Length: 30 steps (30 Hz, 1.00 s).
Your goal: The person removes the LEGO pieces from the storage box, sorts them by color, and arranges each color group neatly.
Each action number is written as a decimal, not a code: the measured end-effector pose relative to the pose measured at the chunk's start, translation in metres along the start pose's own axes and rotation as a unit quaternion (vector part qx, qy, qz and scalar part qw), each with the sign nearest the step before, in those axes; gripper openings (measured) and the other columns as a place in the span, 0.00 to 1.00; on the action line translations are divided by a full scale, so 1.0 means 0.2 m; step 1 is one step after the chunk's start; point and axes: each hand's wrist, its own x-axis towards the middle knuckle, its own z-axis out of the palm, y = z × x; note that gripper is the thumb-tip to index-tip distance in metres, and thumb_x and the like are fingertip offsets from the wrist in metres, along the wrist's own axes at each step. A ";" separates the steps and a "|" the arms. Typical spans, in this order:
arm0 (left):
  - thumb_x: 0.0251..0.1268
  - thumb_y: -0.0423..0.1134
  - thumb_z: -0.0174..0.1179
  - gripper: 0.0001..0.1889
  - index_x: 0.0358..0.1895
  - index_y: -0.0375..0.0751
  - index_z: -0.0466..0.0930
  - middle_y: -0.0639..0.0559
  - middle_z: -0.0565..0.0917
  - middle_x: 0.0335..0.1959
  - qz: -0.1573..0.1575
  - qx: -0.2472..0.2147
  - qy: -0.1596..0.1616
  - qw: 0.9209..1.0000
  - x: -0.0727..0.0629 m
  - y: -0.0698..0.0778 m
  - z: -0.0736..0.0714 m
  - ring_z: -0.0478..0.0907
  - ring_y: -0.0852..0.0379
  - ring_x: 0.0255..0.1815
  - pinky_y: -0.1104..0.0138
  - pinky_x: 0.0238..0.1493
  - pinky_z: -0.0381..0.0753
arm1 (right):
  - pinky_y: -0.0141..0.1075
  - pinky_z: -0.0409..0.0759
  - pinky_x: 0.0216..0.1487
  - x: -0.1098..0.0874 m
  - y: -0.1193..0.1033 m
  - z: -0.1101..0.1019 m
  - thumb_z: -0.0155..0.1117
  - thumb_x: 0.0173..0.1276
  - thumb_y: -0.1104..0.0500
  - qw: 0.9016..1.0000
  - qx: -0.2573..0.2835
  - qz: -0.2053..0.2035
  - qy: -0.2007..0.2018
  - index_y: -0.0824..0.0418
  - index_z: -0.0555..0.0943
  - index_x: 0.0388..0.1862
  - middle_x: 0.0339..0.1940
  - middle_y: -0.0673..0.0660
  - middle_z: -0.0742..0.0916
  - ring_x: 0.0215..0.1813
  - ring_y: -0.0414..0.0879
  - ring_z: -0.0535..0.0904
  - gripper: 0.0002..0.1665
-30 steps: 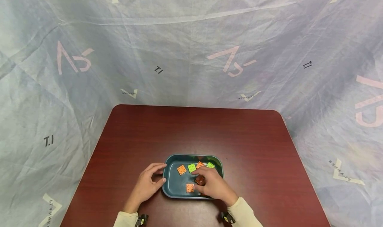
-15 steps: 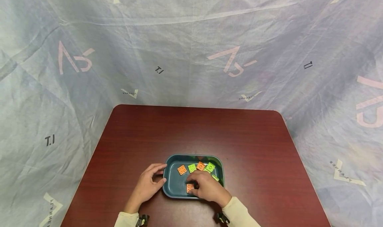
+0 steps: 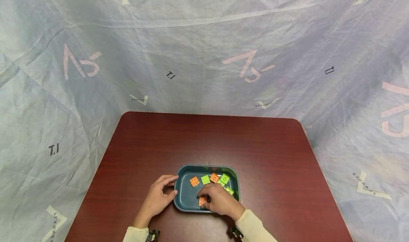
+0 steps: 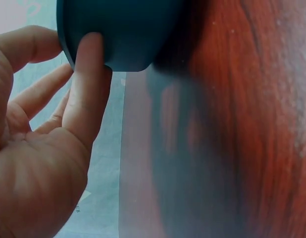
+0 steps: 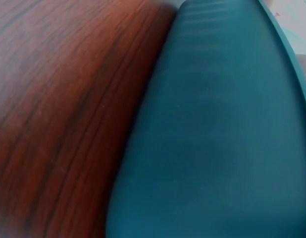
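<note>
In the head view, a dark teal tray [image 3: 186, 206] holds several square toy building bricks, orange and green. My right hand [image 3: 218, 199] reaches into it from the right, thumb and forefinger curled around an orange building brick [image 3: 202, 201] near the front wall; part of the brick is hidden. At the tray's left end my left hand [image 3: 156, 197] rests its fingertips against the wall. The left wrist view has that left hand [image 4: 49, 134] with a thumb on the tray's outer wall [image 4: 128, 34]. Only the tray's side [image 5: 207, 124] and the tabletop show in the right wrist view.
Another orange brick [image 3: 194, 181] lies toward the tray's back left, beside a green brick [image 3: 205, 179]. A third orange brick [image 3: 214, 178] and more green bricks [image 3: 225, 179] cluster at the back right. The dark red table [image 3: 204, 139] is surrounded by grey printed cloth [image 3: 204, 57].
My right hand has shifted left and toward me, to the front orange brick, uncovering green bricks at the tray's right. My left hand has stayed at the tray's left end.
</note>
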 end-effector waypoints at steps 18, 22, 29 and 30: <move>0.60 0.27 0.73 0.27 0.64 0.44 0.86 0.55 0.84 0.59 0.011 0.038 0.014 0.999 0.00 0.01 0.00 0.86 0.53 0.54 0.69 0.37 0.88 | 0.21 0.77 0.42 0.04 0.00 0.00 0.84 0.54 0.66 0.999 -0.009 -0.008 -0.035 0.55 0.94 0.44 0.40 0.46 0.92 0.41 0.31 0.83 0.18; 0.60 0.27 0.73 0.27 0.64 0.44 0.86 0.56 0.84 0.58 0.011 0.041 0.015 0.999 0.00 0.00 0.00 0.86 0.53 0.54 0.69 0.37 0.88 | 0.20 0.76 0.41 0.04 0.00 0.01 0.82 0.55 0.67 0.999 -0.015 -0.009 -0.037 0.55 0.94 0.42 0.39 0.45 0.92 0.39 0.30 0.82 0.16; 0.59 0.27 0.73 0.27 0.64 0.43 0.86 0.56 0.84 0.58 0.020 0.046 0.019 0.999 0.00 0.01 0.00 0.86 0.53 0.54 0.69 0.37 0.88 | 0.20 0.76 0.41 0.04 0.01 0.01 0.81 0.57 0.67 0.999 -0.011 -0.001 -0.040 0.55 0.94 0.43 0.39 0.44 0.92 0.38 0.29 0.80 0.14; 0.59 0.27 0.73 0.27 0.64 0.43 0.86 0.56 0.84 0.58 0.020 0.047 0.020 0.999 0.00 0.01 0.00 0.86 0.53 0.53 0.69 0.37 0.87 | 0.20 0.76 0.42 0.04 0.01 0.01 0.80 0.57 0.66 0.999 -0.008 -0.002 -0.039 0.56 0.94 0.43 0.39 0.45 0.92 0.38 0.29 0.80 0.14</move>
